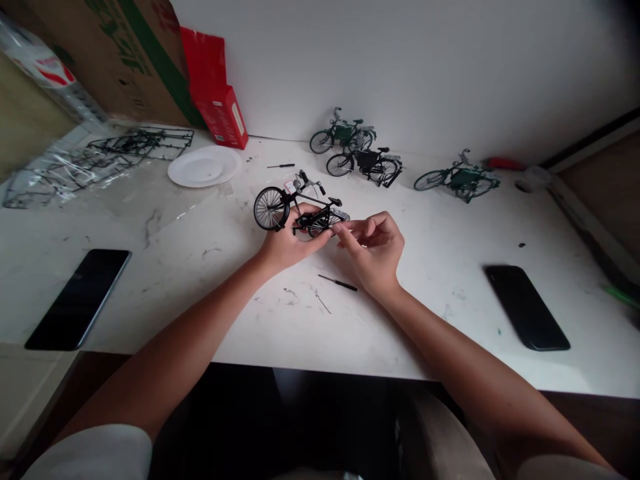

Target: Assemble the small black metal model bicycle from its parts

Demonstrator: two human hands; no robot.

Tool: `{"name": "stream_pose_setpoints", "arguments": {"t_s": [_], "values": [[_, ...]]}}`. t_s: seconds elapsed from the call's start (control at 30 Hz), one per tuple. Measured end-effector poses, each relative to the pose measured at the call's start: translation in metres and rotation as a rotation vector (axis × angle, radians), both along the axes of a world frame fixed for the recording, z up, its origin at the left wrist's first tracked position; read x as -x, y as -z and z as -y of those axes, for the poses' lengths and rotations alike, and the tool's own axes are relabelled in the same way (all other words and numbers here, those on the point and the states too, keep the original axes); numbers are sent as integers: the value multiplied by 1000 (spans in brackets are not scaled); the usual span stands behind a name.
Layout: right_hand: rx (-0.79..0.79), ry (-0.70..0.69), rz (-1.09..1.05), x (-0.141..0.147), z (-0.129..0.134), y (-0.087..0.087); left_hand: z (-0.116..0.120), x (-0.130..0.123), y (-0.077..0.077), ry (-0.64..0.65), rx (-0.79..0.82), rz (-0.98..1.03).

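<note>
A small black model bicycle is held above the white table, its front wheel to the left and its saddle to the right. My left hand is wrapped round it from below, with fingers behind the frame. The thumb and index finger of my right hand pinch at the rear wheel's right edge; whether a small part lies between them is too small to tell. On the table beneath my hands lie a black screwdriver and a thin metal piece.
Three finished-looking model bicycles stand behind, one black and two green. A white plate, plastic part frames and a red box are back left. Phones lie left and right.
</note>
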State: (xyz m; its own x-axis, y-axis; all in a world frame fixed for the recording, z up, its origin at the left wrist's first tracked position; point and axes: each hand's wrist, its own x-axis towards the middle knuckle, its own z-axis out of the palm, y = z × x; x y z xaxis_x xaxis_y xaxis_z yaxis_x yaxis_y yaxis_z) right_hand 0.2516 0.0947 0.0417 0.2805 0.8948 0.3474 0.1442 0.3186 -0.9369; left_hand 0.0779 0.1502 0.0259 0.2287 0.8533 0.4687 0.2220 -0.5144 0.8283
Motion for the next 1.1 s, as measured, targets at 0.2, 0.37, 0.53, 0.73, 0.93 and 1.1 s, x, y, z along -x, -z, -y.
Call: {"name": "stream_pose_setpoints", "arguments": {"t_s": [0.2,0.37,0.53,0.73,0.93,1.1], "values": [[-1,22,-15,1,0,-2,0,0,2,-3,5,21],[-7,12,44,-1,0,-1,0,0,1,9,-24,36],[-14,19,59,-1,1,-2,0,0,-1,60,-49,54],[-20,70,215,-2,3,-6,0,0,-1,68,-57,43],[9,85,224,-3,5,-8,1,1,-3,49,-60,25],[24,97,194,-2,5,-10,2,1,-3,32,-20,15]]}}
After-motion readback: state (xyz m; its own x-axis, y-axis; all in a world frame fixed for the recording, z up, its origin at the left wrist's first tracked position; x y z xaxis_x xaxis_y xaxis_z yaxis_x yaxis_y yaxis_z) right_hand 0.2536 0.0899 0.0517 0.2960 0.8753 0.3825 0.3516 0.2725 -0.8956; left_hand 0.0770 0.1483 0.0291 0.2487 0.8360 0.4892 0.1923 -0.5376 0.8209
